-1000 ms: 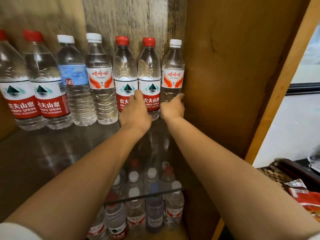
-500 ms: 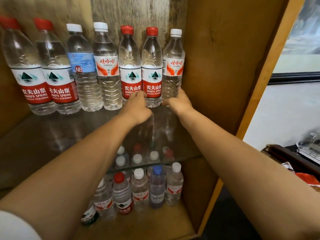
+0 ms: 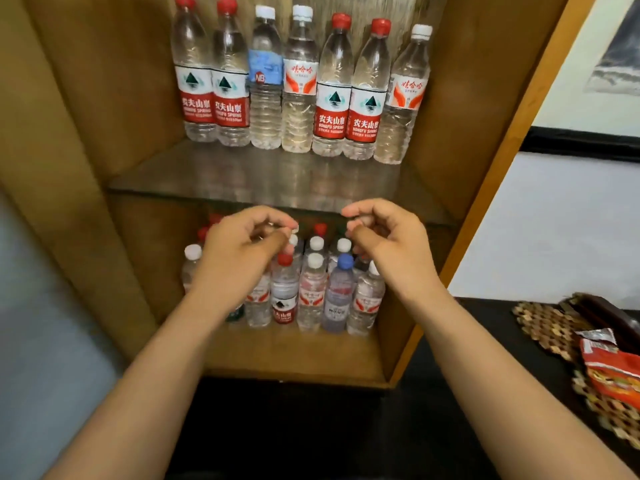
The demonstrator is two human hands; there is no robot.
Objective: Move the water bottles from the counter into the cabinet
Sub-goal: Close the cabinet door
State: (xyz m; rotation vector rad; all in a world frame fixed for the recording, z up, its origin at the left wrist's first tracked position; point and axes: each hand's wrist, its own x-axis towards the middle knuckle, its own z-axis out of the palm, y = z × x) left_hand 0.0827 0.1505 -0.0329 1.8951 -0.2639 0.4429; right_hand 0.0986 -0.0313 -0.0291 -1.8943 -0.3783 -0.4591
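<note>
Wooden cabinet [image 3: 460, 98], bottles [image 3: 299, 81] shelved, left hand [image 3: 239, 251], right hand [image 3: 391, 244] loosely curled, empty

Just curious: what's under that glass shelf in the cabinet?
Under the glass shelf stand smaller bottles in several rows, capped white, red and blue. The left hand and right hand cover some, so no full count.

I get soft, even warm indoor light, no hard shadows. Glare streaks the glass shelf [image 3: 263, 181]. Both hands [image 3: 242, 244] smear with motion blur; lower bottles [image 3: 311, 289] read soft. Wide-angle bending tilts the cabinet [image 3: 460, 109] walls.
</note>
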